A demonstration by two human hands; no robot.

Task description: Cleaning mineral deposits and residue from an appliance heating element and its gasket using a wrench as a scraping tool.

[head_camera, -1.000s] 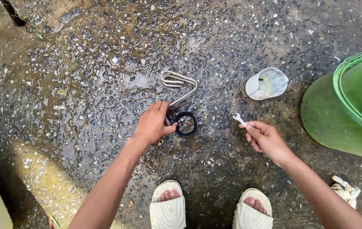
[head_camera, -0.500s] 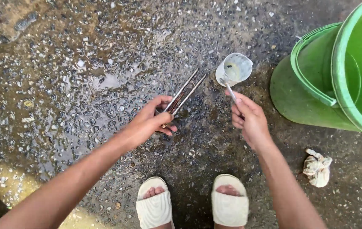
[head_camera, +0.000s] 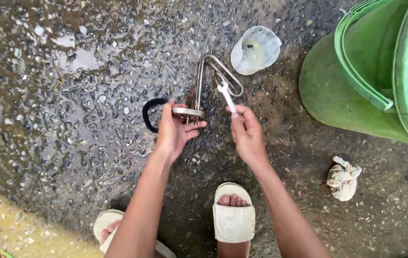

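Note:
My left hand (head_camera: 175,131) holds a metal heating element (head_camera: 203,86) by its round flange, lifted off the wet ground, with its bent loops pointing away from me. A black rubber ring (head_camera: 150,114) sticks out at the left side of that hand. My right hand (head_camera: 246,134) grips a small white wrench (head_camera: 226,94), whose head is close to the element's loop. A small clear plastic cup (head_camera: 255,49) stands just beyond the element.
Two green plastic buckets (head_camera: 357,81) stand at the right, one partly nested behind the other. A crumpled pale rag (head_camera: 342,177) lies on the ground to the right. My feet in pale slides (head_camera: 233,220) are below. The ground is wet pebbled concrete.
I have lifted the heating element and black ring off the ground with the left hand. My right hand has brought the wrench in beside it. The view has shifted towards the buckets.

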